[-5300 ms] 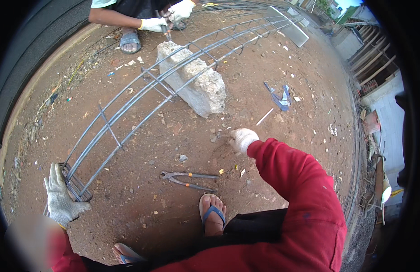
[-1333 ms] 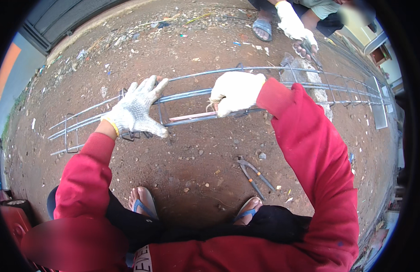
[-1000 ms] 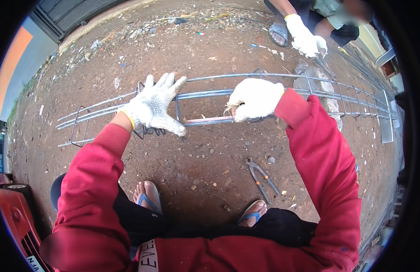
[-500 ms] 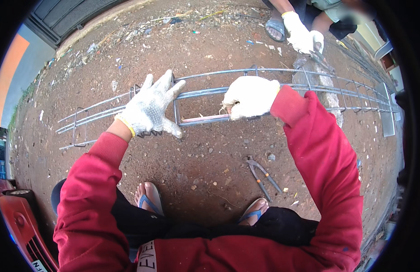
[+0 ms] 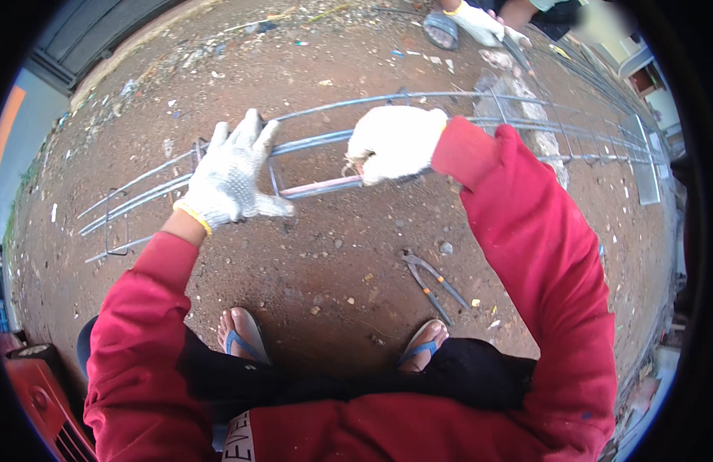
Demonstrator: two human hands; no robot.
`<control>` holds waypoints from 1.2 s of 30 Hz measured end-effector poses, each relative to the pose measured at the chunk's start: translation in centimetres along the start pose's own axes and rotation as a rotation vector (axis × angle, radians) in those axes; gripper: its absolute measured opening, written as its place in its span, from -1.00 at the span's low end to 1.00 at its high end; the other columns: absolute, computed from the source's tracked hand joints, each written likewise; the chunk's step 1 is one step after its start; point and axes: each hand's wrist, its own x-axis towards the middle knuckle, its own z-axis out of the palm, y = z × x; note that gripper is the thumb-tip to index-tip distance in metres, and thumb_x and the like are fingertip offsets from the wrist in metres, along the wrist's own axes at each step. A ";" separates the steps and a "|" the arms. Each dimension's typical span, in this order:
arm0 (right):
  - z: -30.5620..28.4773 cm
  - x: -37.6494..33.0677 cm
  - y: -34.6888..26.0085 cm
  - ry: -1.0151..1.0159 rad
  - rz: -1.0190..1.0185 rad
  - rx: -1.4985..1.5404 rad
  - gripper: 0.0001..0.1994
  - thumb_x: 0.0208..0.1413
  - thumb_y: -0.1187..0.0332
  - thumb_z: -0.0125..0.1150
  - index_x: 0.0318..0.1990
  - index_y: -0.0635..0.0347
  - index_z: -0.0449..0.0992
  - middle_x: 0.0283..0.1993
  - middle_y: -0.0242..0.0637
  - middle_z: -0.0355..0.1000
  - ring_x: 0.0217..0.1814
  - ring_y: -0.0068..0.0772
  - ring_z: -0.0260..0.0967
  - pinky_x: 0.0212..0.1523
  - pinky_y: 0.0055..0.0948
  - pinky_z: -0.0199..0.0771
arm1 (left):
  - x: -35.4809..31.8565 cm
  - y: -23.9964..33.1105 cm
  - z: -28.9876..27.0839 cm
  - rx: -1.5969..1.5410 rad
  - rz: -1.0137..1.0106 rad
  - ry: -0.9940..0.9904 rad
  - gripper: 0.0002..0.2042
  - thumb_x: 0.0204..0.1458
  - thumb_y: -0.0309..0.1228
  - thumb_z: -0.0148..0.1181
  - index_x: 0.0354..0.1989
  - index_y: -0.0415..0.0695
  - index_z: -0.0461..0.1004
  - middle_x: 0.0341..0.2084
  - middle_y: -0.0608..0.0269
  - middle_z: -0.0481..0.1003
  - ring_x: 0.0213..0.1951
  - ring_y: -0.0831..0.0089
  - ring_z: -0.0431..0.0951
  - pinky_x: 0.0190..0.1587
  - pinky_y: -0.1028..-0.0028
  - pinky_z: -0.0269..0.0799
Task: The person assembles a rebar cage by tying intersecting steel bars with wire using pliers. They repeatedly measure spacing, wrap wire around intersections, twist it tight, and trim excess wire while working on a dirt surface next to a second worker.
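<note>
Your left hand [image 5: 229, 177], in a white dotted work glove, is spreading wide open, fingers fanned and thumb pointing right, and it is resting flat on the long rebar cage [image 5: 318, 142] near one of its square ties. Your right hand [image 5: 395, 142], also gloved, is curling into a fist around the near bar [image 5: 322, 187] of that cage, gripping it just right of the left thumb; a bit of thin wire seems to be poking out under the fist, though it is too small to be sure. Both your sleeves are red.

The cage is lying on the dirt ground [image 5: 333, 254] in front of you, running from the far left edge across to the far right, where it is passing over a pale concrete block [image 5: 526, 115]. Just below your hands, between your feet, a pair of pincers [image 5: 433, 281] is lying open on the dirt, well apart from both hands. Your feet are in flip-flops [image 5: 244, 339], toes pointing toward the cage.

At the top of the view another person's gloved hand [image 5: 479, 23] is working at the far stretch of the cage, beside a sandalled foot. The ground is reddish and is littered with small stones and scraps. A dark wall is running along the upper left, and something red is sitting at the lower left corner.
</note>
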 end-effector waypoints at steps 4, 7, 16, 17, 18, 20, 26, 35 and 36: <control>-0.7 -1.4 -0.3 0.141 -0.030 -0.114 -0.75 0.02 0.19 0.25 -0.22 0.10 0.62 -0.19 -0.20 0.53 -0.05 -0.12 0.46 -0.02 -0.15 0.45 | 0.3 0.1 0.4 0.001 -0.005 -0.046 0.26 -0.45 0.33 0.43 0.43 -0.17 0.03 0.35 -0.34 0.06 0.37 -0.07 0.15 0.41 0.04 -0.04; -2.0 -4.0 -0.3 0.243 -0.097 0.042 -0.82 0.06 0.24 0.23 -0.36 0.17 0.59 -0.47 -0.20 0.48 -0.40 -0.22 0.47 -0.35 -0.22 0.42 | -0.1 -0.1 0.9 0.013 -0.008 -0.037 0.28 -0.44 0.31 0.45 0.46 -0.13 -0.02 0.38 -0.32 0.02 0.41 -0.05 0.09 0.44 0.05 -0.07; 16.2 -11.2 -3.3 -0.345 0.288 0.313 -0.76 -0.11 0.23 0.25 -0.34 0.19 0.63 -0.43 -0.07 0.55 -0.30 0.01 0.53 -0.24 -0.09 0.51 | -0.3 -1.5 2.2 0.026 0.033 0.035 0.23 -0.39 0.30 0.43 0.48 -0.01 -0.05 0.40 -0.24 0.02 0.41 -0.10 0.08 0.45 0.08 -0.07; 17.9 -11.7 -3.1 -0.265 0.309 0.335 -0.75 -0.10 0.22 0.26 -0.32 0.19 0.63 -0.42 -0.07 0.55 -0.29 0.02 0.53 -0.23 -0.09 0.51 | -0.3 -1.5 2.3 0.034 0.027 0.023 0.23 -0.39 0.30 0.43 0.48 0.00 -0.05 0.40 -0.23 0.02 0.40 -0.10 0.08 0.46 0.09 -0.07; 19.2 -12.2 -3.1 -0.215 0.352 0.347 -0.74 -0.08 0.21 0.27 -0.31 0.19 0.62 -0.41 -0.06 0.55 -0.28 0.04 0.53 -0.21 -0.09 0.52 | -0.2 -1.5 2.3 0.030 0.026 0.020 0.21 -0.38 0.30 0.43 0.48 0.04 -0.04 0.41 -0.20 0.00 0.40 -0.11 0.08 0.46 0.10 -0.07; 20.8 -13.5 -3.5 -0.037 0.380 0.158 -0.70 -0.04 0.15 0.30 -0.25 0.18 0.60 -0.36 -0.05 0.54 -0.21 0.05 0.53 -0.15 -0.08 0.52 | -0.1 -1.4 2.2 0.025 0.037 0.021 0.21 -0.40 0.31 0.43 0.48 0.05 -0.03 0.42 -0.19 0.00 0.40 -0.13 0.08 0.46 0.10 -0.05; 23.7 -15.7 -8.4 -0.106 0.285 0.382 -0.69 0.08 0.10 0.17 -0.16 0.09 0.63 -0.30 -0.02 0.54 -0.18 0.03 0.53 -0.14 -0.07 0.54 | -0.1 -1.1 1.3 -0.094 0.001 -0.048 0.19 -0.38 0.19 0.48 0.47 0.04 -0.02 0.42 -0.29 -0.07 0.43 -0.16 -0.02 0.46 0.06 -0.11; 26.5 -14.6 -12.6 -0.467 0.416 0.586 -0.67 0.07 0.06 0.20 -0.23 0.13 0.60 -0.21 -0.05 0.56 -0.07 0.07 0.51 -0.06 -0.03 0.48 | -1.1 0.2 0.5 -0.031 -0.010 -0.042 0.19 -0.30 0.33 0.37 0.48 -0.04 -0.05 0.37 -0.39 -0.01 0.39 -0.17 0.08 0.44 0.07 -0.07; 26.2 -14.7 -12.5 -0.480 0.382 0.618 -0.68 0.07 0.07 0.20 -0.23 0.13 0.60 -0.21 -0.06 0.56 -0.06 0.07 0.51 -0.05 -0.03 0.48 | -1.1 0.2 0.4 -0.033 -0.005 -0.031 0.19 -0.30 0.33 0.37 0.48 -0.03 -0.05 0.37 -0.40 0.00 0.39 -0.17 0.09 0.44 0.07 -0.06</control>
